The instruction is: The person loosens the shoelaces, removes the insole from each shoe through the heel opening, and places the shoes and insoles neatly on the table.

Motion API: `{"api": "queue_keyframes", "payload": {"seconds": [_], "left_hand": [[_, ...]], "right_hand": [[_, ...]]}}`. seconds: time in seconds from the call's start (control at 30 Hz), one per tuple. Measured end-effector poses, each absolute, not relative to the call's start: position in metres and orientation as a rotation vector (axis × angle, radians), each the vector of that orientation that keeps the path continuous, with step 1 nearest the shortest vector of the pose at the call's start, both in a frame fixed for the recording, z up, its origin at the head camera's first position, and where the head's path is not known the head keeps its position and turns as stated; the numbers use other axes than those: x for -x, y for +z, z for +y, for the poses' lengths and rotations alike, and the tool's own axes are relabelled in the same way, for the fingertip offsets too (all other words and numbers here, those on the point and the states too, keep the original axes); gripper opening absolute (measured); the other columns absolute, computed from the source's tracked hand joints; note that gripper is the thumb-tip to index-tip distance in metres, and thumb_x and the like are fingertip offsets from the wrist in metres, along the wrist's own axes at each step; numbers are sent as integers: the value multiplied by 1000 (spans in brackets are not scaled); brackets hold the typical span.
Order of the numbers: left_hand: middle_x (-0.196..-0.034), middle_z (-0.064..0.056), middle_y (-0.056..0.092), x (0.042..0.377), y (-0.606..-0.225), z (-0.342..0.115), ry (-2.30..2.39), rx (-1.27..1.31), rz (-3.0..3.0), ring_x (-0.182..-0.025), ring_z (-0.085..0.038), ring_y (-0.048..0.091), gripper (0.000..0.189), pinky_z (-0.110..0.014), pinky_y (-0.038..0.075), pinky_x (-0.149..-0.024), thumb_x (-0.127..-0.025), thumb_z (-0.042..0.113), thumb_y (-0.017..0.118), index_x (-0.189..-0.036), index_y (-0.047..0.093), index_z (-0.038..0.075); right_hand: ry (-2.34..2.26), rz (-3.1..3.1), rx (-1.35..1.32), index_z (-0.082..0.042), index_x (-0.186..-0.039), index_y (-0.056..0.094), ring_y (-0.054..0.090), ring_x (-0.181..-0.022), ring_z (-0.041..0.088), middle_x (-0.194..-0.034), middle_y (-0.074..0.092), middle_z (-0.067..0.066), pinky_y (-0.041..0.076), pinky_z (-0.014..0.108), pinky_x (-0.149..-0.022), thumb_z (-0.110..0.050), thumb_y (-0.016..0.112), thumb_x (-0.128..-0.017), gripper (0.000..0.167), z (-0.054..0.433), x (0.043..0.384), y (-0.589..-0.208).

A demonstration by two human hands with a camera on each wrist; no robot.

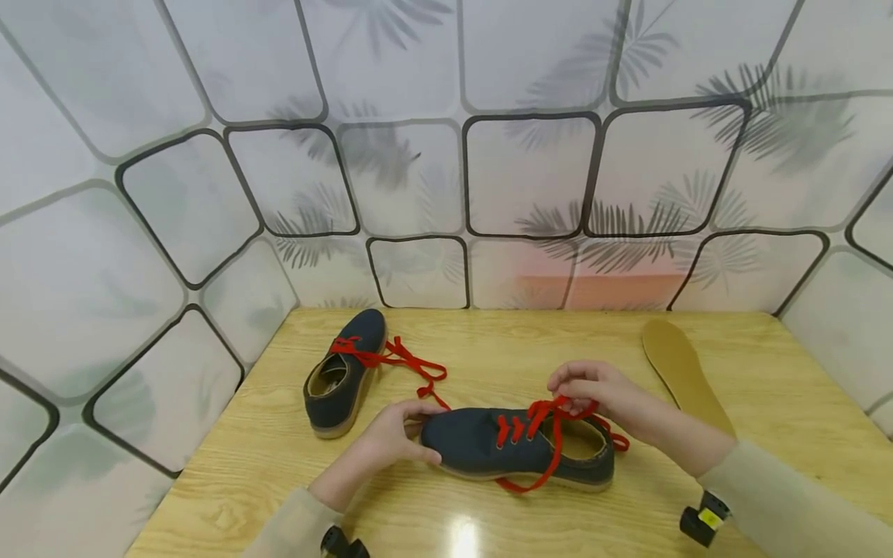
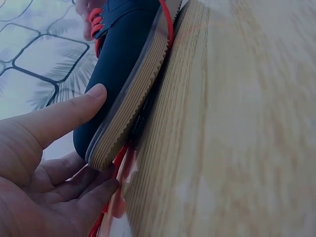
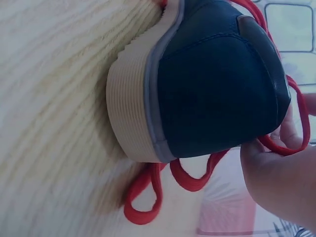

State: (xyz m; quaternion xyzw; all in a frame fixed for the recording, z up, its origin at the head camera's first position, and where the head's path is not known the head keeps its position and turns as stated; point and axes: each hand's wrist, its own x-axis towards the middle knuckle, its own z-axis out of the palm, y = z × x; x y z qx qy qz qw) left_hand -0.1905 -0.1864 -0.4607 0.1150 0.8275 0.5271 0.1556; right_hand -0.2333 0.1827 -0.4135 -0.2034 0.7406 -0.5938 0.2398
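Observation:
A navy shoe with red laces lies sideways in front of me on the table, toe to the left. My left hand grips its toe; in the left wrist view the thumb presses on the upper and the fingers curl around the toe end by the sole. Over the shoe's opening, my right hand pinches the red shoelace near the top eyelets. Loose lace ends hang over both sides. From the right wrist, the heel hides most of the right fingertips.
Another navy shoe stands at the back left, its red laces trailing toward the middle. A tan insole lies at the right, partly behind my right forearm. A patterned wall borders the wooden table.

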Motion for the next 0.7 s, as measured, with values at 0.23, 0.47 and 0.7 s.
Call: {"api": "queue_keyframes", "payload": {"seconds": [0.23, 0.47, 0.7], "left_hand": [[-136, -20, 68, 191, -461, -186, 1519, -341, 2366, -131, -39, 64, 64, -46, 57, -113, -77, -4, 93, -135, 68, -2], [-137, -20, 68, 191, -462, -186, 1515, -329, 2379, -132, -40, 64, 64, -46, 57, -113, -77, -3, 94, -135, 68, -1], [-136, -20, 69, 191, -463, -186, 1504, -340, 2391, -131, -39, 65, 63, -47, 57, -113, -76, -3, 94, -134, 69, -1]], "right_hand": [[-1460, 2217, 590, 8, -111, 68, 66, -78, 14, -90, 68, 0, 62, 27, -72, -27, 67, -105, 36, 172, 234, -408], [-1323, 2325, 613, -2, -97, 73, 61, -71, 14, -81, 68, -1, 57, 28, -64, -24, 82, -94, 24, 165, 235, -407], [-1297, 2312, 665, 0, -96, 74, 61, -72, 12, -82, 70, -1, 55, 25, -64, -15, 81, -94, 17, 167, 236, -409]]}}
